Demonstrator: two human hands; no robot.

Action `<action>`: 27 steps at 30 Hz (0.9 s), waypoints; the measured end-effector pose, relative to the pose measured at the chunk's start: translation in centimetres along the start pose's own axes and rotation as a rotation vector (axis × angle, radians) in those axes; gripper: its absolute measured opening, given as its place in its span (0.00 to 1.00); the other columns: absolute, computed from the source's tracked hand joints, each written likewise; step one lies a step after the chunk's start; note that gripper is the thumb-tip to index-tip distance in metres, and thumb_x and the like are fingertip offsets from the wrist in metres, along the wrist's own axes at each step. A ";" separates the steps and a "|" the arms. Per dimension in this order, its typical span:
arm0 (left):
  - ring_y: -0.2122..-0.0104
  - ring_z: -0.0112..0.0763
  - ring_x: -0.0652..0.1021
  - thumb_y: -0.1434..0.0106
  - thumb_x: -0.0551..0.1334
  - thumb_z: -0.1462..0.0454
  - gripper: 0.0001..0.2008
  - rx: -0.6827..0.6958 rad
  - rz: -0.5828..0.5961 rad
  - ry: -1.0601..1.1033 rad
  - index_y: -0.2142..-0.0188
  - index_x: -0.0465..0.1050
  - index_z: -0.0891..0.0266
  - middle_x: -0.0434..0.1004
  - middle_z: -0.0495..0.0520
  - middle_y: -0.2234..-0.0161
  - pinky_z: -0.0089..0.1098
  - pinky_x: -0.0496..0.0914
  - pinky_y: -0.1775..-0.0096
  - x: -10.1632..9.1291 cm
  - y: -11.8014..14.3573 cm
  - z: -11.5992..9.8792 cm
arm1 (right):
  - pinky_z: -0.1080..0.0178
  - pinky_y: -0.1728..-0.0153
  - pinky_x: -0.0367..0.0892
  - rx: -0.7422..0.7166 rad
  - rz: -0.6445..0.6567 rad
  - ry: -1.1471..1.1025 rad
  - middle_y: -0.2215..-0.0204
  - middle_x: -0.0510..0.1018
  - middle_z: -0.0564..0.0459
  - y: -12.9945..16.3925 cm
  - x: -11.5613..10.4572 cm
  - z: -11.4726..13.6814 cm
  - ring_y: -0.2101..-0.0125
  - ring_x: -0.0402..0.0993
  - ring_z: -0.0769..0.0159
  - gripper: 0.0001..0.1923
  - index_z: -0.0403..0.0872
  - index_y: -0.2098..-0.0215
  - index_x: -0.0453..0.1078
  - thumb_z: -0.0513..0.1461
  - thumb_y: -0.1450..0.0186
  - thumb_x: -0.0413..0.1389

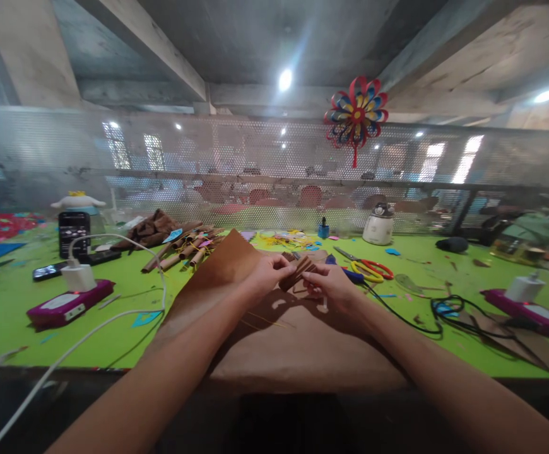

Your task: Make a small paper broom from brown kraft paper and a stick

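Observation:
Between my two hands is a small piece of folded or rolled brown paper (298,272), held just above a large sheet of brown kraft paper (312,359). My left hand (272,272) pinches its left side between thumb and fingers. On the other side, the thumb and fingers of my right hand (329,284) close on its right edge. The kraft sheet's far left corner is raised. A few thin yellow strands (267,320) lie on the sheet below my hands. My fingers hide part of the small piece.
Brown paper rolls tied with yellow (194,249) lie at the back left. Scissors (371,268) and a black cable (397,315) lie right of the sheet. Purple power strips (70,309) stand on both sides, a white cable (108,315) crossing the left. A metal mesh screen (255,164) rises behind.

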State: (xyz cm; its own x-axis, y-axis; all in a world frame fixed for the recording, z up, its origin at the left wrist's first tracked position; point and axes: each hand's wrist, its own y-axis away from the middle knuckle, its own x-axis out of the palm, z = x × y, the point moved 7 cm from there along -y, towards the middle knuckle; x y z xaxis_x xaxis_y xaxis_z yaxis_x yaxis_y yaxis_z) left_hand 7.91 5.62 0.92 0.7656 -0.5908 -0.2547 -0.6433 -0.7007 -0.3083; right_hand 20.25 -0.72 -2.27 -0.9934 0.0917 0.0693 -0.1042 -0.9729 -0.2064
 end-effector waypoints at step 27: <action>0.78 0.22 0.63 0.50 0.65 0.57 0.14 -0.035 -0.021 0.162 0.76 0.63 0.63 0.64 0.45 0.80 0.26 0.57 0.74 -2.5 -0.5 0.2 | 0.67 0.81 0.53 -0.115 0.067 0.178 0.84 0.68 0.56 1.0 0.5 2.3 0.83 0.59 0.74 0.14 0.44 0.79 0.70 0.46 0.49 0.64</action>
State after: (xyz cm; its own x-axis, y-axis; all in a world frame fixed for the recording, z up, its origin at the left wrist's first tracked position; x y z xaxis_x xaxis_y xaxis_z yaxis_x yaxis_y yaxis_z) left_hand 6.32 7.50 1.57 0.7699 -0.6308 -0.0969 -0.6294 -0.7253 -0.2790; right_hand 19.74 -2.14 -0.17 -0.9901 0.0734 -0.1194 -0.0323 -0.9483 -0.3157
